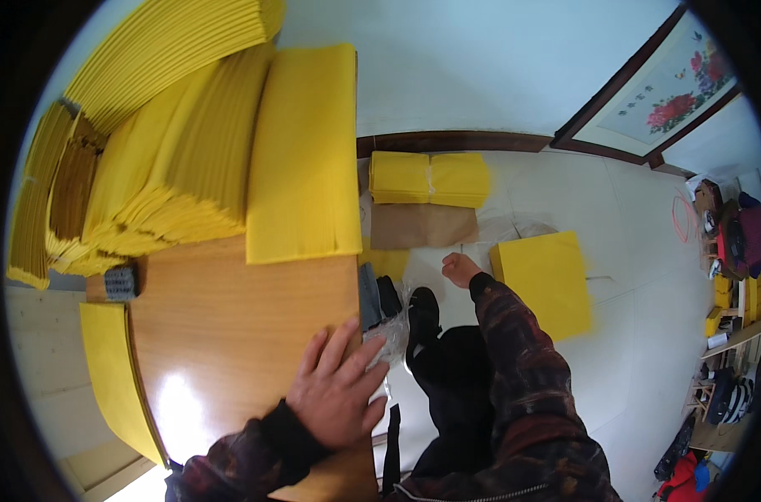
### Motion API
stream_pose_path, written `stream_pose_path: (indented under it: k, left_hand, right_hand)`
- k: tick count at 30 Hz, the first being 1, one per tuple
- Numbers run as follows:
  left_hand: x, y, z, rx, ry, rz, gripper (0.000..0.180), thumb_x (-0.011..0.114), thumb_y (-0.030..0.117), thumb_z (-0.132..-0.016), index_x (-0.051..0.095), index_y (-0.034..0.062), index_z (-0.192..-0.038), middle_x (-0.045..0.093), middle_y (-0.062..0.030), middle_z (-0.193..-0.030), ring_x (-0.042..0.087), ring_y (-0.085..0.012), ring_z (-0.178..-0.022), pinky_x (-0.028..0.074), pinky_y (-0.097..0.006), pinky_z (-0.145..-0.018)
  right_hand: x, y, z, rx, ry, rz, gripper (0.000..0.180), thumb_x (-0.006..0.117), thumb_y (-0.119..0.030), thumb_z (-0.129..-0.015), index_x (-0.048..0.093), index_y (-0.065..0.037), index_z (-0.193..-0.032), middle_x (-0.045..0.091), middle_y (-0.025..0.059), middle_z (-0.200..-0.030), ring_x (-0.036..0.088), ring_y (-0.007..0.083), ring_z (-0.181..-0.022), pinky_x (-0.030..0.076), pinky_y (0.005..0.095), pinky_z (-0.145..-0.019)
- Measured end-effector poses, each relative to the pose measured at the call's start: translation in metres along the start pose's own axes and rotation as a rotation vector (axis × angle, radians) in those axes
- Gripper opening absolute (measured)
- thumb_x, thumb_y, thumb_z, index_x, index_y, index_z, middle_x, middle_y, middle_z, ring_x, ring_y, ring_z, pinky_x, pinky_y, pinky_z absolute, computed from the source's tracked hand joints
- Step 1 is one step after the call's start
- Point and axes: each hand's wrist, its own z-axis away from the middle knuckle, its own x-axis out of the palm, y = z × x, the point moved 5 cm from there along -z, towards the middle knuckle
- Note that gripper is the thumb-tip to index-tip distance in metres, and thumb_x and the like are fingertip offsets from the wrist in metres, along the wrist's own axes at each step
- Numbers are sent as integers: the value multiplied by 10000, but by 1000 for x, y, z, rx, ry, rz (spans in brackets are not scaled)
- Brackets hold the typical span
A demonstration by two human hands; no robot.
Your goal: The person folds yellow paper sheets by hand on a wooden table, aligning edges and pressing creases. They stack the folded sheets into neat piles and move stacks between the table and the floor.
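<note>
My left hand (338, 389) rests with fingers spread at the right edge of the brown wooden table (230, 309). Clear crumpled plastic (389, 339) lies just beyond its fingertips, over the edge. Out above the floor, my right hand (461, 269) is closed, and whatever it may hold is too small to make out. Right beside that wrist is a square yellow stack (543, 284) on the floor. A flat yellow pile (303, 159) lies at the table's far right corner, next to tall stacks of folded yellow sheets (175, 159).
Against the wall sits a tied yellow bundle (430, 178), with brown cardboard (422, 226) in front. A grey knitted-looking block (121, 283) and a yellow sheet (117, 376) are at the table's left. A framed flower picture (661, 100) and cluttered shelves (736, 335) stand right. My shoe (424, 314) is beside the table.
</note>
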Motion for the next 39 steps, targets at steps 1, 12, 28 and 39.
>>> stream_pose_path:
  k: [1,12,28,39]
  left_hand:
    - [-1,0,0,9,26,11,328,629,267,-716,647,120,-1008,500,-76,-1272,348,-356,-1276,242,-504,-1057]
    - [-2,-2,19,154,405,234,411,645,309,-764,587,105,-1116,450,-146,-1310,372,-361,-1250,287,-475,-1039]
    - [-12,-37,240,-309,361,3,502,698,213,-701,565,90,-1169,501,-119,-1246,488,-338,-1075,401,-447,-879]
    - [-8,-44,229,-367,29,35,476,587,419,-807,576,189,-1222,467,-110,-1349,380,-343,-1286,244,-478,-1061]
  right_hand:
    - [5,-1,17,46,-17,-47,275,569,-196,-738,628,12,-909,648,206,-896,610,350,-892,475,375,-807]
    - [-33,-191,217,-336,-64,-120,310,583,-132,-845,538,25,-1107,635,173,-945,624,271,-898,489,347,-796]
    - [312,-178,428,-328,-1241,316,352,539,-341,-831,620,-51,-1013,638,188,-981,602,294,-866,461,388,-808]
    - [297,-180,356,-295,-1256,239,340,544,-331,-823,631,-56,-1001,641,190,-964,610,299,-866,469,392,-800]
